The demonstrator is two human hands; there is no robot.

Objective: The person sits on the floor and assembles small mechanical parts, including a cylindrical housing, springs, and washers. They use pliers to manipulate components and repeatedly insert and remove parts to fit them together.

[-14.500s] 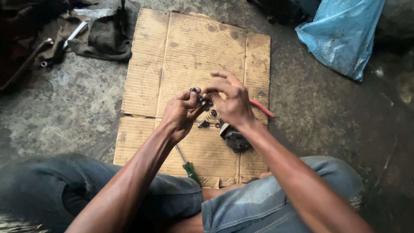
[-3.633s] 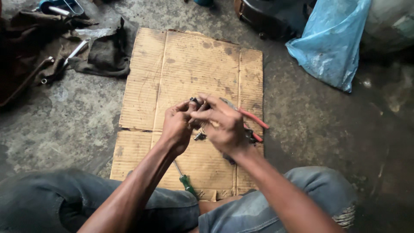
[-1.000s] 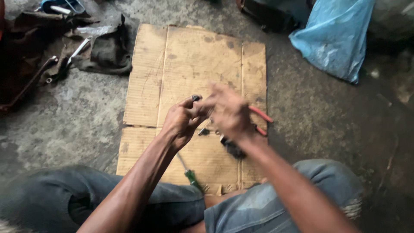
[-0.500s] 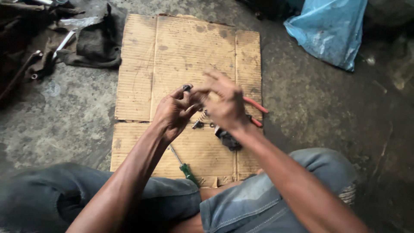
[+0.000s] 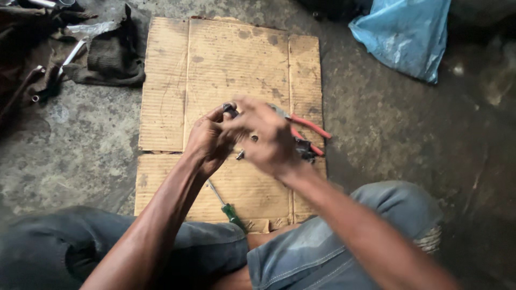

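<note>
My left hand and my right hand meet above a flattened cardboard sheet. Between the fingertips of both hands sits a small dark metal part; the left fingers pinch it and the right fingers work on it, blurred by motion. Under my right hand lie red-handled pliers, a dark metal piece and a few small loose bits. A green-handled screwdriver lies on the cardboard below my left wrist.
A blue plastic bag lies at the upper right on the concrete floor. Dark cloth and metal tools sit at the upper left. My knees in jeans fill the bottom.
Both hands stay together over the cardboard, working the small part. The right hand's fingers have shifted and blur. The view has drifted slightly.
</note>
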